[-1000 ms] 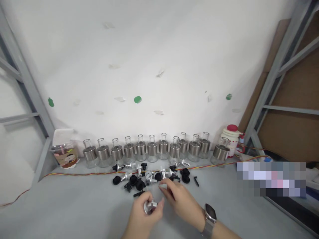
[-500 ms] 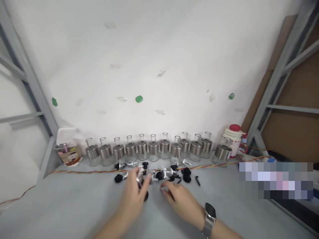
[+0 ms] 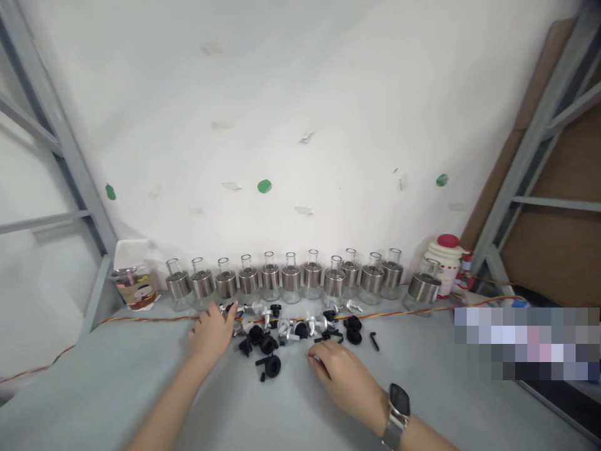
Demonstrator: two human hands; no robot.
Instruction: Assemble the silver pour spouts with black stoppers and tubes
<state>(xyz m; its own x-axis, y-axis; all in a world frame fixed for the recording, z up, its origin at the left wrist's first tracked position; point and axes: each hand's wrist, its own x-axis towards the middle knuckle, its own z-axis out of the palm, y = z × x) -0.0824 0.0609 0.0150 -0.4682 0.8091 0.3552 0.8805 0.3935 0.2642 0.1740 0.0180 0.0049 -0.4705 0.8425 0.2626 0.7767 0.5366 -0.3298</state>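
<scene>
My left hand (image 3: 210, 335) reaches over the left end of a pile of small parts, thumb and fingers apart around a black and silver bottle stopper (image 3: 229, 308); I see no firm hold. My right hand (image 3: 340, 366), with a watch (image 3: 399, 401) on the wrist, rests on the table with its fingers curled together. Whatever may be between those fingertips is hidden. Between the hands lie silver pourer pieces (image 3: 285, 332), black round caps (image 3: 268, 344) and a separate black cap with a side arm (image 3: 272, 366).
Several glass bottles with steel collars (image 3: 291, 279) stand along the wall. A twisted red and yellow wire (image 3: 154, 319) crosses the table (image 3: 117, 376). A printed cup (image 3: 138, 288) stands at left, a cream jar with a red lid (image 3: 444, 263) at right. A black bent piece (image 3: 374, 341) lies apart.
My left hand has moved left from the middle of the pile to its left end. Black caps now show where it was. My right hand has stayed nearly in place.
</scene>
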